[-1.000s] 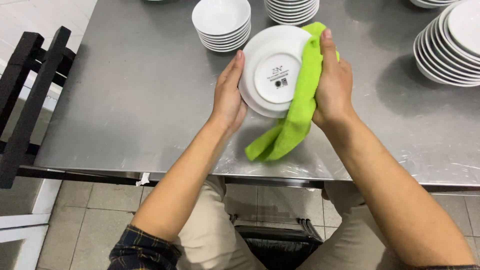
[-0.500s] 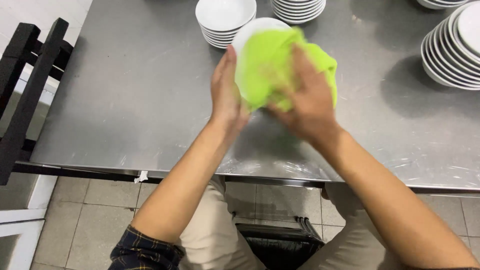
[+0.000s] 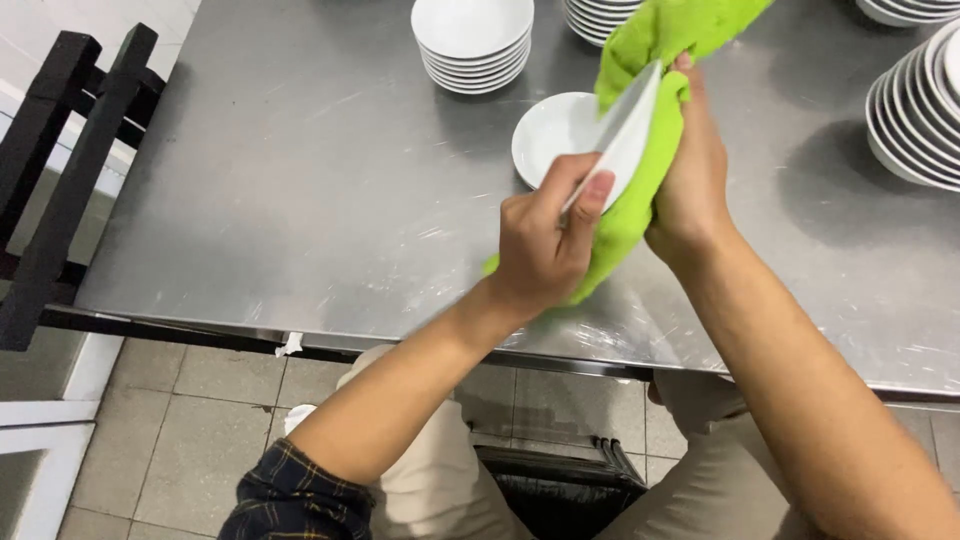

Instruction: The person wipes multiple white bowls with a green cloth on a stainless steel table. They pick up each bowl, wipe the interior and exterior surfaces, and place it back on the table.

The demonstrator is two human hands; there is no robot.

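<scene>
The left hand [image 3: 540, 245] holds a white plate [image 3: 622, 135] by its lower rim, with the thumb and the fingers closed on the edge, so this grip is shut on the plate. The plate is lifted above the desk [image 3: 300, 200] and turned on its edge, so that only a thin white side of it shows. The right hand [image 3: 690, 180] is closed around a bright green cloth [image 3: 640, 200] and presses it against the far face of the plate; the cloth wraps over the rim, rises past the top of the picture and also hangs down between the two hands. I judge the plate as stiff, smooth and probably ceramic, so it is fragile and would break if it falls on the steel; its glazed surface looks slippery, and more so if it is wet, which I cannot tell here. The best place to take it is the rim, with the thumb on one face and the fingers on the other, as the left hand does now. The cloth is soft and light and follows any shape, so it can be taken anywhere. Just under the hands a single white bowl [image 3: 555, 140] rests on the desk. Behind it stands a stack of white bowls [image 3: 472, 45], another stack of plates [image 3: 600, 15] is at the top edge, and a leaning stack of plates [image 3: 915, 110] is at the right. A black chair [image 3: 60, 170] stands at the left of the desk.
</scene>
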